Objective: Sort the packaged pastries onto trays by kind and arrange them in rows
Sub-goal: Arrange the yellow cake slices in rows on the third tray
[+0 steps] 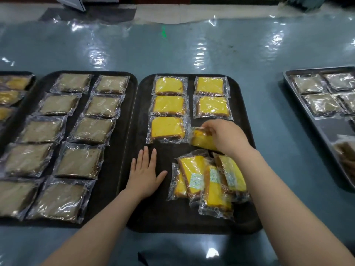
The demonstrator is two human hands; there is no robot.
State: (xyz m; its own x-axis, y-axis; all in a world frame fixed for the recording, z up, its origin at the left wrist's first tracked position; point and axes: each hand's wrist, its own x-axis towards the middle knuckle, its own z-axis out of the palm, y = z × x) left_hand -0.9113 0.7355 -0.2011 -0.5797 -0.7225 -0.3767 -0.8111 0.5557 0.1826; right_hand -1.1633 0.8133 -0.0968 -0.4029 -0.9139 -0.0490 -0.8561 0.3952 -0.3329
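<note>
The right hand pinches a tilted yellow pastry pack, long axis left-right, while the left hand lies flat, fingers spread, on the black tray

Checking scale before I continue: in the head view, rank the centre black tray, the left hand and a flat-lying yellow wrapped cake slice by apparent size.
1. Centre black tray
2. Left hand
3. Flat-lying yellow wrapped cake slice; nearer camera, the hand's lead is unsure.

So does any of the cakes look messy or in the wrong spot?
Yes. On the middle tray, five yellow cakes lie flat in neat rows, but a bunch of yellow cakes at the near right is heaped, tilted and overlapping. The right hand grips another yellow cake that sits crooked. The brown cakes look tidy.
</note>
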